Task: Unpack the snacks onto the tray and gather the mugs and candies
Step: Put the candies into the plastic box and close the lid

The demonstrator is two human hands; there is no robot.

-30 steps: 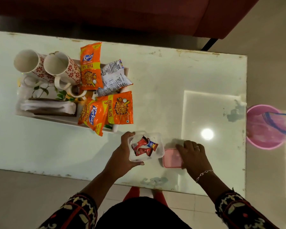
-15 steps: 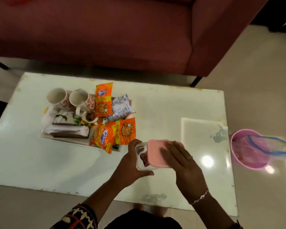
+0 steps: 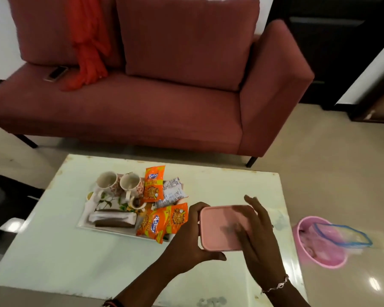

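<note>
1 s ago: pink lid [image 3: 225, 227] lay flat on the surface [image 3: 53, 251], right hand [image 3: 256, 238] resting on it; clear box w/ candies was open in left hand [image 3: 186, 240], wrappers visible. 0.5 s ago: lid halfway over the box, part of the inside still showing. Now: lid fully covers the box, no candies visible. Left grip wraps lid's near-left corner, thumb under the near edge. Right palm pressed flat on top, fingers spread, blurred. Head cam tilted up: sofa [image 3: 186, 103] fully in view, tray [image 3: 84, 226] & surface lower in frame.
</note>
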